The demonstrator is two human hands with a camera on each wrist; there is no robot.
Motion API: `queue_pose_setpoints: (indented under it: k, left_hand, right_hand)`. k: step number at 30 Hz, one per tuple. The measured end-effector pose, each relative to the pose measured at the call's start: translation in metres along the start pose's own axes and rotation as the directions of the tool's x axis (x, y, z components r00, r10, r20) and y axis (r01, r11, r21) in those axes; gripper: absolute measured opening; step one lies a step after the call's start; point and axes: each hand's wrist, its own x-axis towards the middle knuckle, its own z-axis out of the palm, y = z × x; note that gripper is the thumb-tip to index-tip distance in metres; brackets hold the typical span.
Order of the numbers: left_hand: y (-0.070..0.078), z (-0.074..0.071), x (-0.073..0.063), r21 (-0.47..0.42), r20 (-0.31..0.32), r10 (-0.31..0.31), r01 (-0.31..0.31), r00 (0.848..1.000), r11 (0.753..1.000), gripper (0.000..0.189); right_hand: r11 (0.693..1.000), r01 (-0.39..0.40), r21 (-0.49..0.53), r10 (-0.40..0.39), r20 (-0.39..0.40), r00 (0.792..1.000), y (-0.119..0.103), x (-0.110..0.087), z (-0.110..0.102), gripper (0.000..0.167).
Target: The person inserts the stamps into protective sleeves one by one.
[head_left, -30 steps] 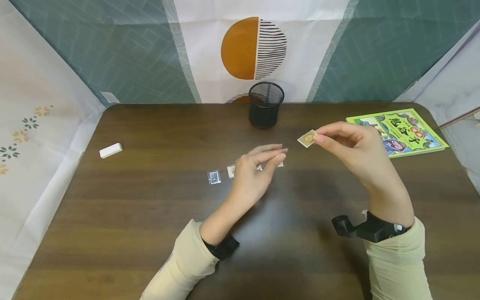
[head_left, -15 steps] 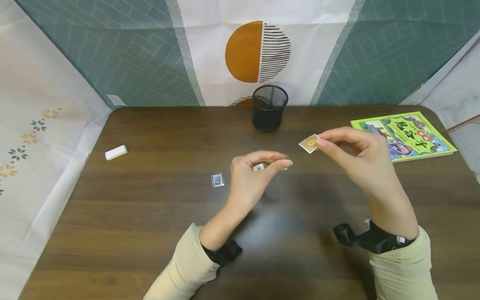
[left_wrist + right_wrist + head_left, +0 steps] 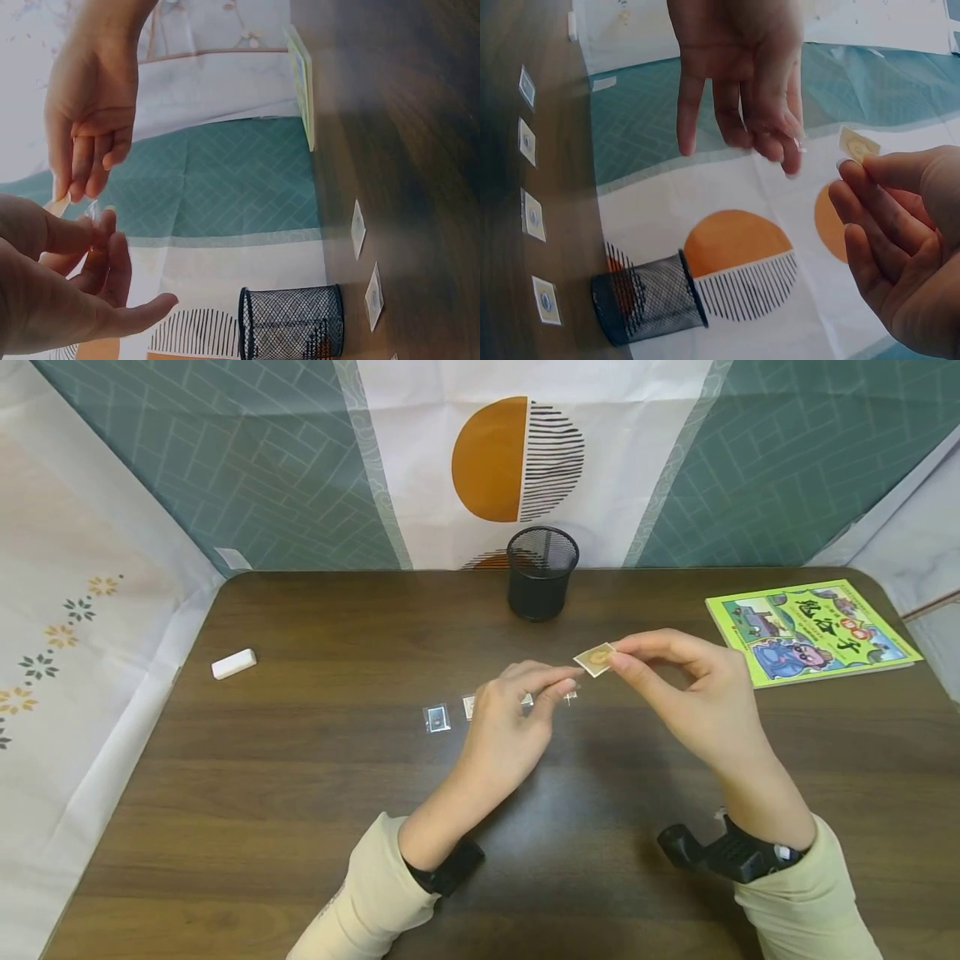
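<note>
My right hand (image 3: 690, 702) pinches a small yellowish stamp (image 3: 595, 659) by one corner, between thumb and forefinger, above the table. Close by on its left, my left hand (image 3: 510, 718) holds a tiny clear plastic sleeve (image 3: 92, 211) in its fingertips, which shows as a glint in both wrist views. In the head view the stamp's near corner comes right up to the left fingertips. Below the hands, several stamps in clear sleeves lie in a row on the table, among them a dark blue one (image 3: 437, 718) and a pale one (image 3: 546, 300); the left hand partly covers the row in the head view.
A black mesh pen holder (image 3: 542, 581) stands at the table's back edge. To the right lies a green illustrated book (image 3: 813, 635), and at the left a white eraser-like block (image 3: 234, 664). A patterned cloth (image 3: 300, 468) hangs behind the wooden table (image 3: 300, 835).
My right hand has moved left with the stamp, towards the left hand. The left fingertips have drawn together on the sleeve. The stamps on the table have stayed in place.
</note>
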Motion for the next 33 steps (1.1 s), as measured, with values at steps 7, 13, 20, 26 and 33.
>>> queue_pose_setpoints:
  k: [7,13,20,26,33]
  left_hand:
    - [0.002,-0.001,-0.001,0.012,0.022,0.02,-0.021,1.0,1.0,0.017]
    - [0.002,-0.001,0.0,0.02,0.014,0.041,-0.042,0.999,0.999,0.014]
    - [0.002,-0.001,-0.001,0.017,0.017,0.034,-0.034,0.999,0.999,0.014]
    - [0.002,-0.002,-0.001,0.007,0.026,0.024,-0.024,0.999,1.0,0.018]
    - [0.003,-0.004,0.0,0.001,0.03,0.016,-0.016,0.999,1.0,0.021]
  right_hand:
    - [0.999,0.03,-0.027,-0.03,-0.013,0.999,-0.001,-0.001,0.007,0.015]
    - [0.995,0.05,-0.091,-0.049,0.01,0.999,-0.002,-0.002,0.009,0.016]
    - [0.972,0.142,-0.187,-0.134,0.053,0.99,-0.002,-0.002,0.004,0.021]
    - [0.964,0.227,-0.138,-0.217,0.088,0.972,0.001,-0.001,0.001,0.023]
    - [0.944,0.316,-0.098,-0.302,0.136,0.944,0.005,0.001,-0.005,0.032]
